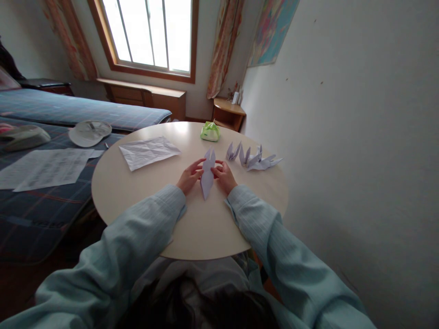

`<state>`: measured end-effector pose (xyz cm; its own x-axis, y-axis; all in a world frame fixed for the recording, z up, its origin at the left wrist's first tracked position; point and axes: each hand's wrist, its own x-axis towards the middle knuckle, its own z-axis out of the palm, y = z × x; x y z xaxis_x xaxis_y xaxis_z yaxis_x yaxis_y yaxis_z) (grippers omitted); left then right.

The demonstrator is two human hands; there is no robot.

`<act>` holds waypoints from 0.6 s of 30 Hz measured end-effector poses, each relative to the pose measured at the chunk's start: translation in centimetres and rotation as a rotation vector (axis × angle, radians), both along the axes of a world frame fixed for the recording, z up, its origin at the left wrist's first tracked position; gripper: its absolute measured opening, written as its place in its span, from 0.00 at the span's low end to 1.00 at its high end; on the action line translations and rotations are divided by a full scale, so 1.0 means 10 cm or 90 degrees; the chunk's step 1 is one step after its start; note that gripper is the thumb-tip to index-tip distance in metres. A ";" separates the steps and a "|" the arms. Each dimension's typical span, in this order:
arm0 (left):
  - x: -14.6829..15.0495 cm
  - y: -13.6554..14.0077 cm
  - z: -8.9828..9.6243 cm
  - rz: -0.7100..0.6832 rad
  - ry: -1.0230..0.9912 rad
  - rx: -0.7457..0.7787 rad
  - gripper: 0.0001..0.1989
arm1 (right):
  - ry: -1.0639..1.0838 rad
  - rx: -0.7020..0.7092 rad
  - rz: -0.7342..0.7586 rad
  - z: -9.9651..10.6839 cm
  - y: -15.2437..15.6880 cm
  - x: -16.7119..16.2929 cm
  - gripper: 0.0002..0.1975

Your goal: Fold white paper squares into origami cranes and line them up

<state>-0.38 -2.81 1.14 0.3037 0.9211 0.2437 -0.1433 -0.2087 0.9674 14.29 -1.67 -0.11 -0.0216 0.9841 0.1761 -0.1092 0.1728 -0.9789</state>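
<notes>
A pale lilac piece of folded paper (pixel 207 176) is held just above the table, long and narrow, with a split top end and a pointed lower end. My left hand (pixel 190 176) pinches its left edge, fingers and thumb closed on it. On the opposite edge, my right hand (pixel 223 176) grips the same paper between thumb and fingers. Beyond my right hand stand several folded paper cranes (pixel 261 161) of a similar pale colour, grouped close together.
The round cream table (pixel 206 237) carries a creased white sheet (pixel 149 152) at left and a green tissue pack (pixel 210 131) at the far side. Left of it, a plaid-covered bed (pixel 41 210) holds printed sheets (pixel 51 167) and a white cap (pixel 89 133). A wall (pixel 360 151) rises at right.
</notes>
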 end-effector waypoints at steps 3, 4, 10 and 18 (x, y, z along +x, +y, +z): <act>0.00 0.00 0.00 -0.005 0.030 -0.012 0.20 | 0.000 0.003 0.000 0.01 -0.01 0.00 0.24; 0.00 0.00 -0.01 -0.006 0.035 -0.019 0.19 | 0.000 0.006 0.001 0.01 -0.01 0.00 0.24; 0.01 0.01 -0.04 -0.020 0.016 -0.036 0.19 | -0.006 0.007 0.000 0.02 -0.03 -0.01 0.22; 0.00 0.03 -0.07 -0.035 0.017 -0.026 0.20 | -0.028 0.018 -0.003 -0.01 -0.01 0.00 0.21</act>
<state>-0.36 -2.47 0.44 0.3603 0.9119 0.1966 -0.1272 -0.1608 0.9788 14.27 -1.82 -0.18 -0.0255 0.9790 0.2022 -0.0656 0.2002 -0.9776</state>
